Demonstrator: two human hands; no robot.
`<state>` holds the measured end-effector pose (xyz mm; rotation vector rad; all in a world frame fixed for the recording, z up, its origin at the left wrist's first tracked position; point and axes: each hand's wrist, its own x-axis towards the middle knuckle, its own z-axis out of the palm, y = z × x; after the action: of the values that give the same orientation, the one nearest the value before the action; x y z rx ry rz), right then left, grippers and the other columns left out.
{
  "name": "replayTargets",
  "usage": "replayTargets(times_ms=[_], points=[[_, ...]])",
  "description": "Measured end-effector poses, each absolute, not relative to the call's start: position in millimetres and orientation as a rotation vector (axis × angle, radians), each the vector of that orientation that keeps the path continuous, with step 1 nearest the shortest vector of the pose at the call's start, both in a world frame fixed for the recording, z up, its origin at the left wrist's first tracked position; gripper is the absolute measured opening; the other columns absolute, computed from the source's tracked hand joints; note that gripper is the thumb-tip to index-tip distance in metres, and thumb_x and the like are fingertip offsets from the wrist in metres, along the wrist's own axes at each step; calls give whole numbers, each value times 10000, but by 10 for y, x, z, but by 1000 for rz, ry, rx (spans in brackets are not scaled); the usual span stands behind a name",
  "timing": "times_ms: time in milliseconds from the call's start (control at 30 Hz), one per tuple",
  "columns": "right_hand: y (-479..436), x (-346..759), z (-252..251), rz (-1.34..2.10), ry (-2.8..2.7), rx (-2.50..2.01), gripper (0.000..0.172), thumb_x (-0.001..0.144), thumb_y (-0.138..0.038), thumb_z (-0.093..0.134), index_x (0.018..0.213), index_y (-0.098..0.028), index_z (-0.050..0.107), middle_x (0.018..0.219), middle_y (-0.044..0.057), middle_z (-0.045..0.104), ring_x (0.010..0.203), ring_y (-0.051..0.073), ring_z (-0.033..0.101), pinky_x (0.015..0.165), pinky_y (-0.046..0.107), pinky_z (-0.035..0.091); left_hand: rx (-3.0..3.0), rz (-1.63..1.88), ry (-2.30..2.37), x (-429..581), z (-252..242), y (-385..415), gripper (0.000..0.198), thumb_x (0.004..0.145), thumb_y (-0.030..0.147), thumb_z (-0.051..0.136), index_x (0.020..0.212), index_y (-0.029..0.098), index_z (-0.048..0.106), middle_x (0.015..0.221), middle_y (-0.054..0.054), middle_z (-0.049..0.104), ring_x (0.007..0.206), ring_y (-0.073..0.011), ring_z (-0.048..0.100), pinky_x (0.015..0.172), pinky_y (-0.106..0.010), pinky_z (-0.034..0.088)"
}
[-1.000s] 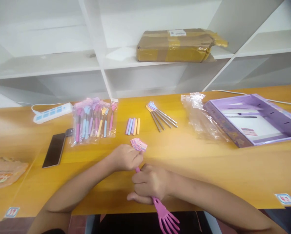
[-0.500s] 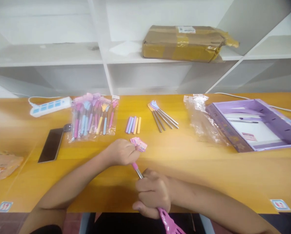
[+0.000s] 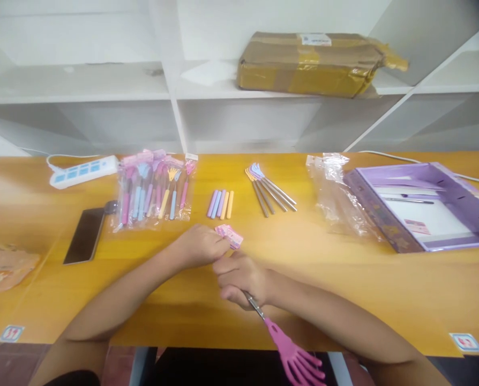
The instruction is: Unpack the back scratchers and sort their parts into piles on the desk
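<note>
A pink hand-shaped back scratcher (image 3: 293, 354) slants toward the table's front edge, its metal rod showing below my right hand (image 3: 241, 280). That hand is closed around the rod. My left hand (image 3: 202, 245) is closed at the handle end, its knuckles against my right hand; the pink grip is hidden inside. Just beyond lie small pink cards (image 3: 229, 236). Farther back are several loose purple, blue and yellow handle grips (image 3: 219, 205) in a row. To their right, metal-rod back scratchers (image 3: 269, 187) with yellow, purple and blue heads lie fanned out.
Bagged back scratchers (image 3: 155, 187) lie at back left, near a white power strip (image 3: 84, 171) and a black phone (image 3: 84, 236). Clear plastic bags (image 3: 336, 198) and an open purple box (image 3: 408, 244) stand right. A taped parcel (image 3: 312, 67) rests on the shelf (image 3: 103, 83).
My right hand has slid up the rod against my left hand, so the pink grip is hidden. More of the rod and the whole pink head now show below it.
</note>
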<state>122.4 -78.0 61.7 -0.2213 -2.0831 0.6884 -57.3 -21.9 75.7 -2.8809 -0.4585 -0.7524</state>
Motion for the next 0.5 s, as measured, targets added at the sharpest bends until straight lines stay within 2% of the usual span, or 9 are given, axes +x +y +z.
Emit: replayTargets(times_ms=[133,233,300,367,433,467,500], points=[[-888,1275,651,485,-2158,-184,568,1172,-452,450,658,-211,444,648,-29,420,535,120,297,497,291,263,-2881,-691,-319,-588,706,-163,366,1065,160,514,703,211,504,537,38,482,488,-132,404,485,-328,224],[-1182,1492,714,538,-2238,-61,549,1087,-416,654,630,-218,422,602,-49,374,481,108,277,461,312,210,-2918,-683,-361,-858,703,40,354,1041,106,473,706,214,504,555,32,503,494,-135,423,486,-320,228],[-1402,1737,811,683,-2300,-72,536,1022,-278,743,624,-218,389,565,-63,322,454,99,262,463,329,215,-2927,-784,-547,-1109,732,226,355,1021,109,467,683,217,485,557,29,493,500,-134,430,506,-295,268],[-1497,2035,964,758,-2312,-244,492,1070,-217,654,651,-222,397,555,-55,328,462,106,293,498,326,280,-2829,-845,-972,-1273,770,369,317,1013,160,512,702,224,500,575,32,487,522,-137,441,553,-287,323],[-1368,2350,1146,777,-2189,-406,528,1185,-443,372,704,-234,439,584,-16,402,518,141,407,546,324,353,-2699,-908,-1365,-1266,791,430,213,993,187,551,785,228,542,630,32,523,546,-137,479,602,-282,394],[-1215,2506,1235,830,-2059,-608,612,1175,-583,244,739,-234,494,634,16,480,577,161,490,580,328,409,-2660,-917,-1531,-1205,788,436,86,982,198,576,901,223,590,717,16,586,599,-149,543,645,-287,448],[-1017,2658,1317,890,-1939,-831,683,1135,-698,209,791,-228,566,731,57,568,650,181,572,615,338,461,-2645,-930,-1656,-1125,772,432,85,970,201,593,1053,208,609,855,-22,653,703,-172,626,711,-303,507]])
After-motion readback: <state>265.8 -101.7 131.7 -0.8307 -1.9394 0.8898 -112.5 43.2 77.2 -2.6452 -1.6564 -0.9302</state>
